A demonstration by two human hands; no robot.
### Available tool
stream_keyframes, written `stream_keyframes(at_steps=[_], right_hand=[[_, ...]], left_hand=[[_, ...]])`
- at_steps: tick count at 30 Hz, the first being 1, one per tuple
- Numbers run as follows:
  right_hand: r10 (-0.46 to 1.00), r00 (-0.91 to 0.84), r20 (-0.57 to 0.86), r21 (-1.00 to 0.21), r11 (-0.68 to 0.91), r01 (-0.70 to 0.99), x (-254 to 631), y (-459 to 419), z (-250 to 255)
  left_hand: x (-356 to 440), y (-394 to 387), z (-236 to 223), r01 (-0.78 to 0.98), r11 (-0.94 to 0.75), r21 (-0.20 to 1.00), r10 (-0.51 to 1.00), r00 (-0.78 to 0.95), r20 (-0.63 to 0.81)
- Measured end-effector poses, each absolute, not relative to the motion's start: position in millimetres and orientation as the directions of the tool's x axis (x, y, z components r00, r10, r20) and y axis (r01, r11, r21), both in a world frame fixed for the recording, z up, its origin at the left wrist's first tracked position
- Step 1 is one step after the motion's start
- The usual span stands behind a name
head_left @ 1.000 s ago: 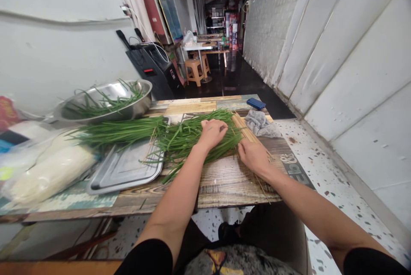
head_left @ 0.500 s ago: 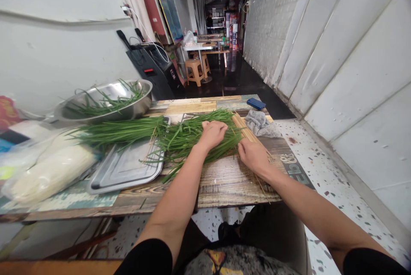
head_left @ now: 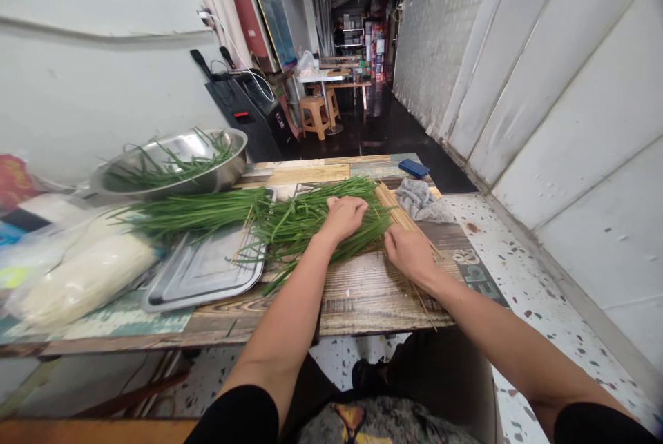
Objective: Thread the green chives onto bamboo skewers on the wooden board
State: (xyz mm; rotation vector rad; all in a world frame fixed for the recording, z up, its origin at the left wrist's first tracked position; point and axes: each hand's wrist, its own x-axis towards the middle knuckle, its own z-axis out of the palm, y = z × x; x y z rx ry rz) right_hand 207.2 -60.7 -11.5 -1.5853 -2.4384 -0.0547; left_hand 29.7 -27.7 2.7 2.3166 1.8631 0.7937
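Note:
A loose pile of green garlic chives lies on the wood-patterned table. My left hand is over its right part, fingers curled closed on some of the chives. Just to the right, my right hand is closed beside the chive ends; what its fingers pinch is hidden. Bamboo skewers lie in a bundle beyond my right hand, and thin skewer ends stick out below that wrist. To the left, more chives rest across a metal tray, with a few skewers at their right end.
A steel bowl with more chives stands at the back left. Clear plastic bags with pale contents lie at the left. A grey cloth and a dark blue box are at the table's far right. Stools stand beyond.
Both hands stay in nearly the same place and closed. The whole view has shifted very slightly; the chives and skewers look unchanged.

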Motion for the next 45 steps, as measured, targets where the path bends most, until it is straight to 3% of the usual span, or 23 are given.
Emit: stream_keyframes(at_steps=[45], right_hand=[[0.876, -0.421, 0.237, -0.104, 0.453, 0.885, 208.2, -59.6, -15.2]], left_hand=[[29.3, -27.7, 1.5, 0.893, -0.260, 0.367, 0.932, 0.134, 0.337]])
